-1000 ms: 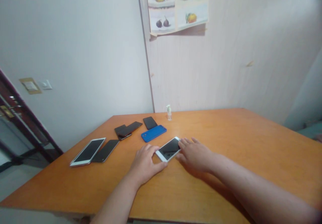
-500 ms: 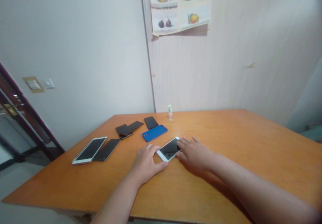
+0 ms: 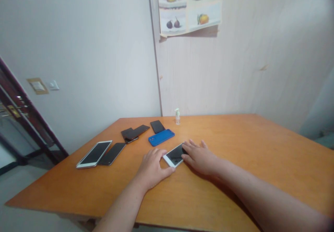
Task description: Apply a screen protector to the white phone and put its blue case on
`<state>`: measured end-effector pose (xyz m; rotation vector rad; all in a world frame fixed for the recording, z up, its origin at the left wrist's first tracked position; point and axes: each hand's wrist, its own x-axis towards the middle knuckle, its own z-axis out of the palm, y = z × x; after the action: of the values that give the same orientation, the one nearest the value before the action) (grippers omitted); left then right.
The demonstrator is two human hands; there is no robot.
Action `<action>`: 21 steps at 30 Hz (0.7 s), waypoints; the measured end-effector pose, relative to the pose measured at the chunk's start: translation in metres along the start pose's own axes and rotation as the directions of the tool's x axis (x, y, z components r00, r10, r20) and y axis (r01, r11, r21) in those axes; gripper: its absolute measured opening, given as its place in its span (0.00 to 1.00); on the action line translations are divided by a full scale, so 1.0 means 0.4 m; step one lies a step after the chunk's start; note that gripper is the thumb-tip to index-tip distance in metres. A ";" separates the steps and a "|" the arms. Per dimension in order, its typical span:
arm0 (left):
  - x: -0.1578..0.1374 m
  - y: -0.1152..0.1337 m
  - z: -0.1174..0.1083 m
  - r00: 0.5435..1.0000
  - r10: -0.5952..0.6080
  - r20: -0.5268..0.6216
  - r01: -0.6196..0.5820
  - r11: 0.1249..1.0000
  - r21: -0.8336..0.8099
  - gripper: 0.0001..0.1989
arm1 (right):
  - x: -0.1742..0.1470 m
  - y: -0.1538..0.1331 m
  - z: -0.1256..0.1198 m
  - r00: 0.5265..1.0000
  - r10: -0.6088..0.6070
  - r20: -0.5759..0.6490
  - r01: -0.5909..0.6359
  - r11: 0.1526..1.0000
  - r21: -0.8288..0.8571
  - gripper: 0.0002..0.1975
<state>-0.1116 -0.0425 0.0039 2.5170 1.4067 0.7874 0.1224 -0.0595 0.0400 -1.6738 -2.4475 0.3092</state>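
A white smartphone (image 3: 174,156) with a dark screen lies face up on the wooden table. My left hand (image 3: 153,167) grips its near left end, with the thumb at the lower corner and the fingers along the upper left side. Over the phone's right end rests my right hand (image 3: 200,158), fingers stretched out and their tips on the screen; that end is partly hidden beneath them. Just beyond the phone is a blue phone case (image 3: 161,137), or a phone in such a case; I cannot tell which. It touches or overlaps a black phone (image 3: 157,126).
At the left lie a white tablet (image 3: 96,153) and a dark phone (image 3: 113,153) beside it. Two dark phones (image 3: 138,132) overlap farther back. A small pump bottle (image 3: 177,116) stands near the far edge of the table (image 3: 247,141). Fruit pictures (image 3: 190,7) hang on the wall.
My right hand has slid slightly left over the phone's screen, covering a little more of it. My left hand keeps its grip. The camera view has shifted slightly.
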 end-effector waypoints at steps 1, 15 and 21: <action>0.000 0.000 0.000 1.000 0.004 -0.002 -0.004 1.000 -0.004 0.26 | -0.007 -0.013 0.003 0.998 -0.058 0.004 0.058 0.998 0.017 0.27; -0.002 0.003 0.002 0.999 -0.040 -0.014 0.039 0.997 -0.065 0.32 | 0.060 0.032 0.021 0.997 0.080 0.008 -0.080 0.997 -0.003 0.28; -0.002 0.004 0.005 0.999 -0.022 -0.033 0.020 0.998 -0.061 0.29 | 0.028 -0.058 0.024 0.962 -0.265 0.068 0.259 0.962 0.085 0.28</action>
<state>-0.1099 -0.0438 0.0024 2.4510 1.3951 0.8590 0.0952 -0.0578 0.0370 -1.3099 -2.6387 0.4315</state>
